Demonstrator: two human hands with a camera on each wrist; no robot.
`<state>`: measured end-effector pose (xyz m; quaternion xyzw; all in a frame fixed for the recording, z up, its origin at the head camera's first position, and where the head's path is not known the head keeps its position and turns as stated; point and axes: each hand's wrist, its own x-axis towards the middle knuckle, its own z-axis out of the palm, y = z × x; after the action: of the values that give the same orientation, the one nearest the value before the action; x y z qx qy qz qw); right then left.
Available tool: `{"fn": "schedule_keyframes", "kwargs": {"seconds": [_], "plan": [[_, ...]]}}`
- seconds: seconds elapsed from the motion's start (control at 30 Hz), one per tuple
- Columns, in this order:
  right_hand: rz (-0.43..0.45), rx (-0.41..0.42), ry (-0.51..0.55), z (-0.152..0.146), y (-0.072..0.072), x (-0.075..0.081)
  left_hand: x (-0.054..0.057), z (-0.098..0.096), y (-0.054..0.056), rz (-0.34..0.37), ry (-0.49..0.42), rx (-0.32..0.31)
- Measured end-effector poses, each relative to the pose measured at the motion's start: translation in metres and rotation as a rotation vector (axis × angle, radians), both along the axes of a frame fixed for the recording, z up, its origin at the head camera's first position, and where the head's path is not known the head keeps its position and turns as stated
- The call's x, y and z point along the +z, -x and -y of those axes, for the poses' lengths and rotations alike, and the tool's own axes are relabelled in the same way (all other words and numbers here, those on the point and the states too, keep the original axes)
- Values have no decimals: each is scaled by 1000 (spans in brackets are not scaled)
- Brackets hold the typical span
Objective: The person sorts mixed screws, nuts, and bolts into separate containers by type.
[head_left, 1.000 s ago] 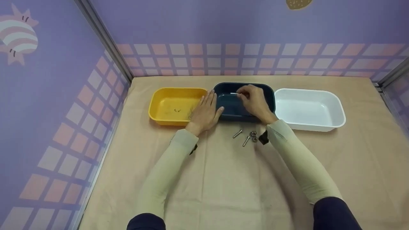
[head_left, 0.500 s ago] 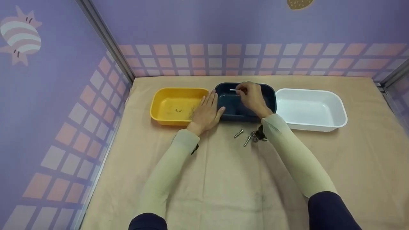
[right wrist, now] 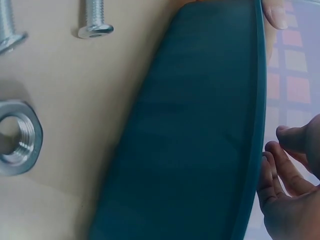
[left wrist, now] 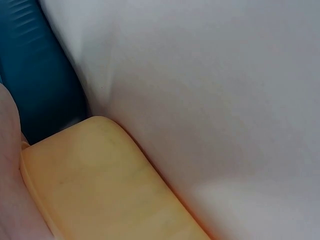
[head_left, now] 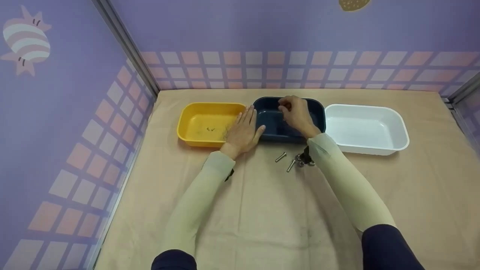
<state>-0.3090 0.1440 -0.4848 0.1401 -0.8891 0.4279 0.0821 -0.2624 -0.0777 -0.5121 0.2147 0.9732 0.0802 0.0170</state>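
My left hand (head_left: 243, 129) lies with straight fingers across the neighbouring rims of the yellow tray (head_left: 206, 143) and the dark blue tray (head_left: 281, 138). Over the inside of the blue tray hovers my right hand (head_left: 298, 114), its fingers loosely bent. In the right wrist view a slight gap shows between thumb (right wrist: 292, 137) and fingertips, with nothing visible in it. Two bolts (head_left: 281, 156) lie on the cloth in front of the blue tray. Beside them are metal nuts (head_left: 299, 161), partly hidden by the right wrist's black mount; one nut (right wrist: 35, 140) shows large in the right wrist view.
A white tray (head_left: 365, 150) stands to the right, against the blue one. Small dark bits (head_left: 210, 129) show on the yellow tray's floor. The beige cloth (head_left: 270, 210) covers the table up to the patterned back wall (head_left: 232, 33).
The thin pale stick pinched in my right hand is gone from the fingers, which have parted slightly. That hand first shifted a little up over the blue tray. The left hand stays put.
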Motion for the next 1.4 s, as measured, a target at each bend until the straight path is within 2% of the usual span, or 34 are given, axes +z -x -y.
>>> {"fn": "schedule_keyframes", "kwargs": {"seconds": [0.3,0.5,0.77,1.4], "plan": [[-12,-6,-8,-6,-2,2,-3,-2,3,-2,-2,-1],[-32,21,-25,-8,-8,3,-2,-2,1,5,-3,-2],[-28,74,0,-10,-21,5,0,0,-2,-11,-44,-15],[-102,145,-48,-19,-56,8,-3,-1,2,13,-30,2]]}}
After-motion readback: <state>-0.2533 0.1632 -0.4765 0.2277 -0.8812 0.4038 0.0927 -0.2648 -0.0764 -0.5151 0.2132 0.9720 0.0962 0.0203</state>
